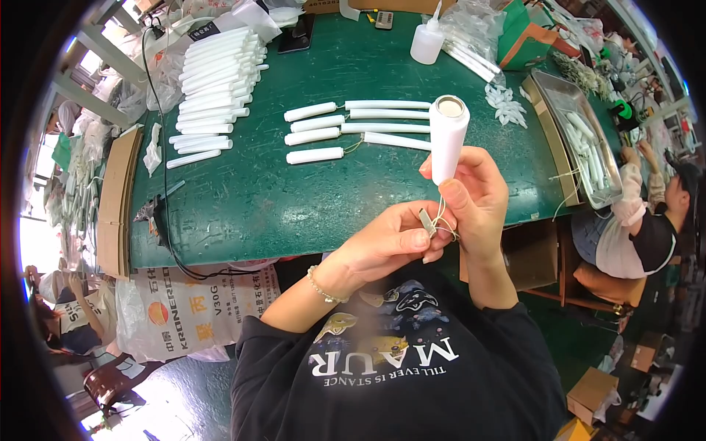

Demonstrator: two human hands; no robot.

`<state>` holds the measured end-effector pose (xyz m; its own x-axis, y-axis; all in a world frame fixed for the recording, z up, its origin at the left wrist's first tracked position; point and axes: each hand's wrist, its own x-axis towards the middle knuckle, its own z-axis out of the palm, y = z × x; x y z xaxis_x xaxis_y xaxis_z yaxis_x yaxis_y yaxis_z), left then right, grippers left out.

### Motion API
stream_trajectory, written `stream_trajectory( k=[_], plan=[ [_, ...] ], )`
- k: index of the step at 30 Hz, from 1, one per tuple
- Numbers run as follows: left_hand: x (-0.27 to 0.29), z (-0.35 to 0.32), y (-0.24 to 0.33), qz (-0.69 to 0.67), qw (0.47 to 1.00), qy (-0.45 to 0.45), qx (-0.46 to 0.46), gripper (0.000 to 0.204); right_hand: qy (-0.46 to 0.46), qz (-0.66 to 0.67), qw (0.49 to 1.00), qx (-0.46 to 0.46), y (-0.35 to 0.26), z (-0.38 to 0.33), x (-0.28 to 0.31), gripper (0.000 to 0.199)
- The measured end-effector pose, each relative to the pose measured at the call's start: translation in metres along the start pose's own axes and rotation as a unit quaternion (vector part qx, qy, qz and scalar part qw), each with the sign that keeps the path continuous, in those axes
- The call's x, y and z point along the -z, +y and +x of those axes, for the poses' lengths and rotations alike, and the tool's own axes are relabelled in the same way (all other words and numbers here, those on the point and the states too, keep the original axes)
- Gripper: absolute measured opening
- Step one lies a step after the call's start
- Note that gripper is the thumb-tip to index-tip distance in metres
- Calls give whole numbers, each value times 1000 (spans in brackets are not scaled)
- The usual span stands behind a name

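Right hand (479,202) grips white tube (449,143) upright over green bench (243,213), open end up. Left hand (397,239) pinches small greyish piece (426,221) below tube. Thin wires (440,209) hang from tube's lower end, between hands. On bench, left of tube: short white cylinders (314,138), slim white rods (390,128). Farther left: pile of white sticks (217,81). Far side: squeeze bottle (427,45).

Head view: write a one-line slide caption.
Two hands hold a white tube and its thin wires at a green table.
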<state>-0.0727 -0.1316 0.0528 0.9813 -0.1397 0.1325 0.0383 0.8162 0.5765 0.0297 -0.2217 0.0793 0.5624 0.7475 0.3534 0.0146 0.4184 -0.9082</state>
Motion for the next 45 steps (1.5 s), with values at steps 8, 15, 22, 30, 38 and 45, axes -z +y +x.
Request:
stream_trajectory(
  k=[8,15,22,30,38,45],
  plan=[
    [-4,-5,-9,-88,993,47,-59,45,87,-63,990,90,9,-5,-3,28],
    [2,-9,10,50,990,126,25,44,110,-48,988,99,23,-7,-1,26],
    [-7,-16,21,154,966,205,37,41,139,-41,989,29,21,-7,-17,18],
    [53,-2,-41,252,946,194,-66,29,149,-77,983,79,47,-29,-5,45],
    [14,-39,-3,195,954,215,-80,29,136,213,963,-91,45,-38,4,33],
    [11,-40,1,297,927,215,-76,30,102,246,944,-194,55,-44,20,38]
  ],
)
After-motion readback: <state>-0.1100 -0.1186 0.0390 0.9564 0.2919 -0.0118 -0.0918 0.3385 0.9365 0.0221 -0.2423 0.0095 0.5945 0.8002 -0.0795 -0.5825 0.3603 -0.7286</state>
